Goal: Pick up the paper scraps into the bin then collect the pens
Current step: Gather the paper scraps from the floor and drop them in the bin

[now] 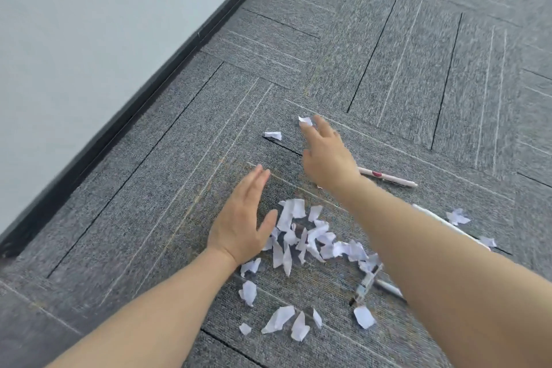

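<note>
White torn paper scraps (pixel 310 239) lie in a loose heap on the grey carpet, with several more strewn nearer me (pixel 280 320). My left hand (pixel 242 218) hovers open at the heap's left edge, palm facing right. My right hand (pixel 324 155) reaches further out, fingers spread, its fingertips at a lone scrap (pixel 305 121); another scrap (pixel 273 135) lies just left of it. A white pen with a red mark (pixel 388 178) lies right of that hand. A second white pen (pixel 448 222) and a third (pixel 388 288) are partly hidden by my right forearm. No bin is in view.
A pale wall (pixel 89 39) with a black skirting board (pixel 143 104) runs diagonally along the left. Grey carpet tiles (pixel 418 54) stretch away ahead and to the right. Two stray scraps (pixel 457 216) lie at the right beside the second pen.
</note>
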A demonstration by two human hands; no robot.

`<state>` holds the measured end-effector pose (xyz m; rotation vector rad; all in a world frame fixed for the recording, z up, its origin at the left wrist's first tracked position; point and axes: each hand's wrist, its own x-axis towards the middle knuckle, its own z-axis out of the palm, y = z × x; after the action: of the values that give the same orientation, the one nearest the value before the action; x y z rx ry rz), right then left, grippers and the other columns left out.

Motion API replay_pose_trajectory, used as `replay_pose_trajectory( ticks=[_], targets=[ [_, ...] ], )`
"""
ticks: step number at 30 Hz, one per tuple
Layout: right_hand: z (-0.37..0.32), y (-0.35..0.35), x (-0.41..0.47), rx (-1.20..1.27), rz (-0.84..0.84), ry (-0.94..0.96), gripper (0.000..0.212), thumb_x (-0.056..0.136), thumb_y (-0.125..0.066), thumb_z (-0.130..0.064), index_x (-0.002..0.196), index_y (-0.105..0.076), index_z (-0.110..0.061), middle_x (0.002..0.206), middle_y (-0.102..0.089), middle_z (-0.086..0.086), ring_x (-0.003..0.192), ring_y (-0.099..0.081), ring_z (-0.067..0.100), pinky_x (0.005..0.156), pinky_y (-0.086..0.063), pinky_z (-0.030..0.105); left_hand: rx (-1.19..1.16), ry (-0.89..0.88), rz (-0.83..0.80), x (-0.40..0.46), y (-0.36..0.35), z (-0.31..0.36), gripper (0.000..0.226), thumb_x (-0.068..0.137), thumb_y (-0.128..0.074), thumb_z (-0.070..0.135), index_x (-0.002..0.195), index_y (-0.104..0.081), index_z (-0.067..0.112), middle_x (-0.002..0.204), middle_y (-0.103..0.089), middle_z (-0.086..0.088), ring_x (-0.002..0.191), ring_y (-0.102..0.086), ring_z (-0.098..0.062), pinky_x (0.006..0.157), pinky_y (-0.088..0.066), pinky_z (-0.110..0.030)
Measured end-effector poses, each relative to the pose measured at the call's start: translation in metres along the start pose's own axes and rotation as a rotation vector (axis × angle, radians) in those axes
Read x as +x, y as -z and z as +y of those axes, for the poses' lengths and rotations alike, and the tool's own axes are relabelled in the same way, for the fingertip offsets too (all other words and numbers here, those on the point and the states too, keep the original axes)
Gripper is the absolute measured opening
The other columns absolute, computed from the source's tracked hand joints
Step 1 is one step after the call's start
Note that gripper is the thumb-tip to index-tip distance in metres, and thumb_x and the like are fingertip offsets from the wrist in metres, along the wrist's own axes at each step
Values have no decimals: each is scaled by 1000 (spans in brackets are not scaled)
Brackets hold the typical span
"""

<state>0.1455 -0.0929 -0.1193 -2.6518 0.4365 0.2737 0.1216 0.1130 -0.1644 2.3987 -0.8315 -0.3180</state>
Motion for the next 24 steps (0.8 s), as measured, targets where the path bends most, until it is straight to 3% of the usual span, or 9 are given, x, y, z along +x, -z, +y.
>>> replay_pose_trajectory(
  ticks=[3, 6, 8, 11, 14, 17, 20, 22, 24],
  targets=[
    [-9, 3, 37, -100, -51, 19, 66, 90, -41, 2, 150, -27, -24, 160, -18, 1, 144, -23, 28, 106, -40, 46, 30, -17, -2, -1, -2, -1, 70, 94, -32, 51, 151, -11, 18, 160, -11, 0, 146, -9, -12, 115, -27, -44],
    [-9, 0, 47, -259, 77, 119, 39, 85, -49, 7, 120, -59, -9, 125, -56, 6, 114, -52, 28, 83, -50, 37, 45, -19, -3, 0, -1, 0, 71, 94, -31, 53, 151, -12, 15, 159, -11, -1, 146, -8, -13, 115, -26, -43],
    [-4, 0, 46, -338, 119, 222, 24, 85, -53, 8, 102, -63, -6, 103, -59, 5, 98, -56, 25, 76, -50, 34, 58, -15, -13, 1, -1, -1, 70, 94, -32, 52, 151, -12, 15, 159, -10, -1, 146, -7, -13, 116, -25, -42],
    [3, -2, 27, -352, 117, 336, 25, 84, -54, 9, 99, -66, -8, 96, -61, 3, 91, -55, 21, 74, -51, 31, 63, -16, -23, 1, -2, -2, 70, 94, -33, 50, 151, -11, 16, 159, -10, -1, 146, -8, -13, 116, -24, -41],
    [11, -15, -19, -182, 139, 387, 22, 85, -58, 4, 94, -69, -13, 90, -66, -1, 86, -57, 18, 81, -53, 37, 52, -19, -27, 2, -1, -3, 68, 93, -33, 45, 151, -11, 16, 160, -10, 0, 146, -8, -12, 117, -22, -39],
    [26, -27, -59, 55, 145, 278, 26, 87, -55, -5, 109, -62, -18, 118, -58, -1, 111, -52, 21, 98, -44, 38, 19, -10, -17, 1, -1, -3, 67, 93, -32, 41, 151, -10, 17, 160, -9, 1, 146, -7, -10, 117, -21, -39],
    [28, -32, -69, 182, 30, 115, 46, 94, -46, -21, 140, -42, -25, 153, -30, -8, 145, -14, 13, 118, -13, 33, -74, 5, 24, 11, 2, 0, 68, 93, -36, 35, 151, -9, 15, 160, -7, -2, 146, -4, -10, 118, -16, -36],
    [24, -35, -71, 183, -10, 131, 52, 96, -42, -25, 147, -34, -28, 157, -21, -13, 147, 0, 6, 119, 0, 30, -100, -3, 40, 34, 4, 1, 69, 93, -39, 32, 151, -7, 17, 161, -1, -2, 147, 1, -13, 117, -10, -35],
    [22, -37, -78, 182, -35, 171, 52, 96, -42, -22, 147, -36, -24, 157, -24, -10, 147, -4, 6, 121, -5, 33, -62, -9, 20, 63, 7, 1, 68, 94, -42, 29, 151, -6, 20, 161, 4, -3, 147, 4, -18, 117, -5, -37]
  ],
)
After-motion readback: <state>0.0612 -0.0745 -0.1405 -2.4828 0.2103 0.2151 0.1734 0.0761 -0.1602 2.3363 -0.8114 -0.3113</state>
